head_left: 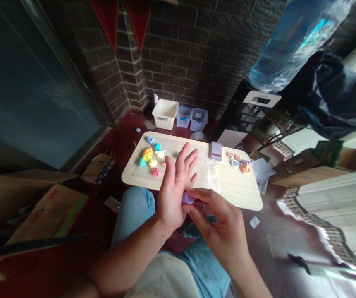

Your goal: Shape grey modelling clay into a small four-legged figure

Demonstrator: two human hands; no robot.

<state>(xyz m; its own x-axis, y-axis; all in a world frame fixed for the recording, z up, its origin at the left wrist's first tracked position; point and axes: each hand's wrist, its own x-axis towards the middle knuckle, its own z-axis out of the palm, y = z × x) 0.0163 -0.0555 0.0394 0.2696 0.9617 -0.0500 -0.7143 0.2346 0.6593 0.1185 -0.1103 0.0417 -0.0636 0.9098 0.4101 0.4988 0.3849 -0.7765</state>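
Cream wood-grain counter with rounded corners: across the middle of the frame; no lettering seen on its bare part.
Brown cardboard box with a green stripe: lower left; reddish print on its side, too blurred to read.
Clear blue-tinted plastic water bottle: upper right; a bright cyan strip shows, no words legible.
Beige paper bag with a spotted blue side: left of centre; dark printed marks, too small to make out.
Bare right hand: lower centre; thumb and index fingers clamped on the lilac lump.
Bare left hand: centre, palm turned up, fingers apart, the lump against the palm's edge.
Pale phone with a lit screen: far edge of the counter, right of centre; a red bar shows, its text unreadable.
Bright yellow clay-like lump: left part of the counter, among blue, green and pink ones; no label seen.
Small smooth lilac clay-like lump: just below centre, between the two hands.
Lilac lump's feel: probably very light, soft and easily dented, slightly tacky rather than slippery; unlikely to shatter.
Lilac lump's hold: best pinched lightly at opposite rims, with the palm as backing.
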